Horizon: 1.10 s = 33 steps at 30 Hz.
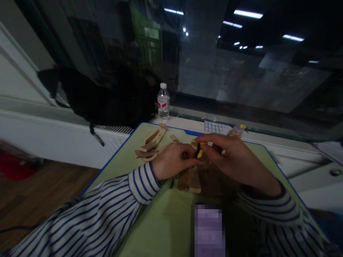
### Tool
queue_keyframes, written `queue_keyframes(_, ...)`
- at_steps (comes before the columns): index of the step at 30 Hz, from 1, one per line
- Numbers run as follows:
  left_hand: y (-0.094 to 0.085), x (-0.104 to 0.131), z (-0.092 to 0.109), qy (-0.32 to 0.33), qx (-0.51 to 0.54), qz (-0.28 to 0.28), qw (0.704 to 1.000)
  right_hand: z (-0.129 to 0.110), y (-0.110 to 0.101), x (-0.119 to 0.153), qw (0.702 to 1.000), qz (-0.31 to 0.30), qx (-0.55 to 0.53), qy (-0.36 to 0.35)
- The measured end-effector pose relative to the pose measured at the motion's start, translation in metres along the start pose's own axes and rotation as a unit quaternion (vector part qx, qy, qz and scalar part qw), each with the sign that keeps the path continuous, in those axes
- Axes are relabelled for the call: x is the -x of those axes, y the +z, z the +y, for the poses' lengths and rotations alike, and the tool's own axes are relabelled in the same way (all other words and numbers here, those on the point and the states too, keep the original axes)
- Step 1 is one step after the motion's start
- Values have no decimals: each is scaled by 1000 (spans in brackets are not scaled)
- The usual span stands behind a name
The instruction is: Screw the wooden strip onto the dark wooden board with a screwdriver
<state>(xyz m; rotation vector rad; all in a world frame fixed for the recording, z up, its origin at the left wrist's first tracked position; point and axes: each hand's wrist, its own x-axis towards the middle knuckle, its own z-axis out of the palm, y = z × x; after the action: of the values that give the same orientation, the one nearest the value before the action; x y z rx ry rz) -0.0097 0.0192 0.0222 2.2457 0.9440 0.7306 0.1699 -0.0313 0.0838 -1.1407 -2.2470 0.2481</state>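
Observation:
A short yellow-and-black screwdriver (199, 154) is held between my two hands above the wooden pieces; its shaft and tip are hidden. My right hand (237, 157) pinches its yellow end between thumb and fingers. From the other side, the thumb and forefinger of my left hand (174, 160) close at its black part. Under the hands lies a brown wooden board (214, 182), with a pale wooden strip (194, 180) along it. Left of my left hand, several curved wooden pieces (152, 142) rest in a loose group.
A green table (158, 221) with a blue edge stands against the sill. A phone-like thing with a blurred screen (209, 230) is at the near edge. Behind are a water bottle (163, 102), a black bag (107, 96), a checked paper (213, 126) and a small clear packet (236, 131).

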Motion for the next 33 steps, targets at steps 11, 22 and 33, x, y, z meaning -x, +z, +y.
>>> queue_keyframes(11,-1,-1,-1,0,-15,-10,1000,1,0,0,1000,-6,5,3)
queue_keyframes(22,-1,0,-4,18,5,-24,1000,3,2,0,1000,-1,3,-2)
queue_keyframes(33,15,18,-37,130,44,20,990,2,0,0,1000,8,14,5)
